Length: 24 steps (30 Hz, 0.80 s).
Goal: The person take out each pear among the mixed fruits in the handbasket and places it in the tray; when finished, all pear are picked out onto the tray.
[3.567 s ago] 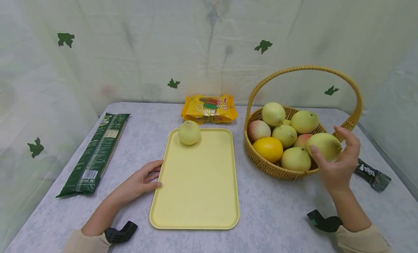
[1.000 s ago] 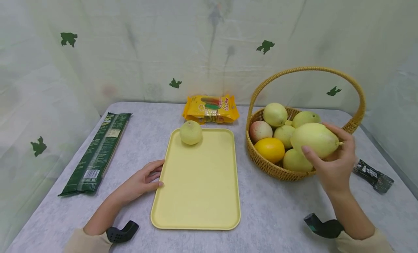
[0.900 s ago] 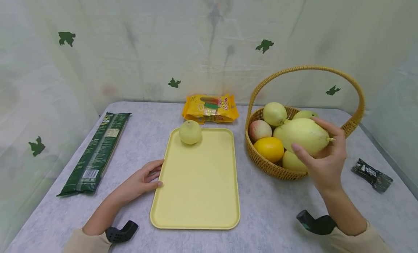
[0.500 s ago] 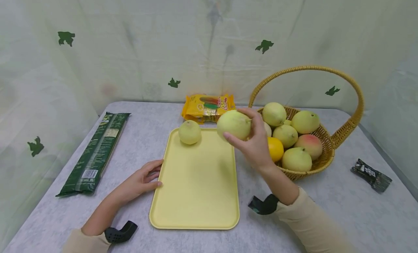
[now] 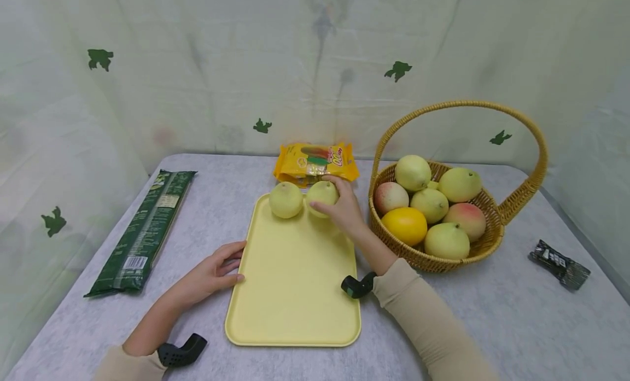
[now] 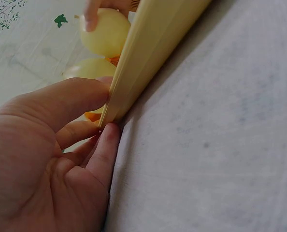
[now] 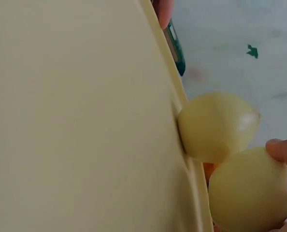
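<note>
The yellow tray (image 5: 295,293) lies in the middle of the table. My left hand (image 5: 209,274) holds its left rim, thumb at the upper edge and fingertips against the outer side in the left wrist view. At the tray's far end, my right hand (image 5: 346,214) grips a pale green pear (image 5: 319,198), thumb on the near side and fingers over the far side. Another pale green pear (image 5: 285,201) rests in the far left corner, close beside the gripped one. The right wrist view shows both pears (image 7: 218,128) at the far rim, the right hand's fingers partly cut off.
A wicker basket (image 5: 401,254) with a tall handle stands right of the tray, holding several pears, peaches and a yellow fruit. A yellow snack packet (image 5: 315,162) lies behind the tray. A long green packet (image 5: 145,233) is at left, a small black wrapper (image 5: 559,264) at far right.
My right hand has lifted a pear out of the basket's right side and carried it left to the tray's far end, beside the other pear. The left hand stays at the rim.
</note>
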Each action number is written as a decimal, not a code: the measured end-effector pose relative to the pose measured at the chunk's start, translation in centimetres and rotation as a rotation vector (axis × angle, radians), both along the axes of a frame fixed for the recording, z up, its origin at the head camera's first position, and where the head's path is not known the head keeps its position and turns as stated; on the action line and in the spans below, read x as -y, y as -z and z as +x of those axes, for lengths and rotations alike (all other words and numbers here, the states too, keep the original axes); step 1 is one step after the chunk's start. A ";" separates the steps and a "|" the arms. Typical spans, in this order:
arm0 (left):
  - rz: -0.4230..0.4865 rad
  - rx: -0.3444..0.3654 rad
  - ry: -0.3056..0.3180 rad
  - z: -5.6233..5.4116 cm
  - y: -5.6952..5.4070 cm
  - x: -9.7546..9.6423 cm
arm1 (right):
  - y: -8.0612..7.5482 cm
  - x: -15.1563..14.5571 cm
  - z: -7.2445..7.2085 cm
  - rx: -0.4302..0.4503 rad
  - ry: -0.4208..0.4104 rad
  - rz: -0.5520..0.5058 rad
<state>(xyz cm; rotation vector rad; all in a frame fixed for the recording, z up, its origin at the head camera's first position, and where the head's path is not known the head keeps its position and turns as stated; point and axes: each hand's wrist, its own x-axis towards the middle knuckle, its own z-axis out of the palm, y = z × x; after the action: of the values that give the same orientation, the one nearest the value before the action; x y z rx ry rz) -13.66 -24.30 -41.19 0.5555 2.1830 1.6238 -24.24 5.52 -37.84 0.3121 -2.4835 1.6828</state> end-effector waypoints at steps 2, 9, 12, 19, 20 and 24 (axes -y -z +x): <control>0.001 -0.001 0.000 0.0 0.0 0.0 | 0.5 0.1 -0.5 0.035 -0.002 -0.003; 0.010 0.004 0.003 0.0 0.1 0.1 | 1.3 0.3 -1.5 0.092 -0.033 -0.023; 0.014 0.006 0.003 0.0 0.1 0.1 | 1.4 0.4 -1.7 0.096 -0.057 -0.005; 0.036 0.009 0.012 -0.1 0.2 0.1 | 1.3 0.3 -1.7 0.115 -0.088 -0.003; 0.037 0.009 0.013 -0.1 0.2 0.1 | 1.2 0.3 -1.6 0.102 -0.086 0.004; 0.038 0.005 0.015 -0.1 0.2 0.1 | 0.3 0.0 -0.8 0.008 -0.075 0.026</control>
<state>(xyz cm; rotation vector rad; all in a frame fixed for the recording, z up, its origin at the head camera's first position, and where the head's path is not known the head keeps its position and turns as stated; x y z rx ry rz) -13.76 -24.41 -41.43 0.5767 2.1435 1.6606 -25.02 5.52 -38.18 0.4067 -2.5308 1.6833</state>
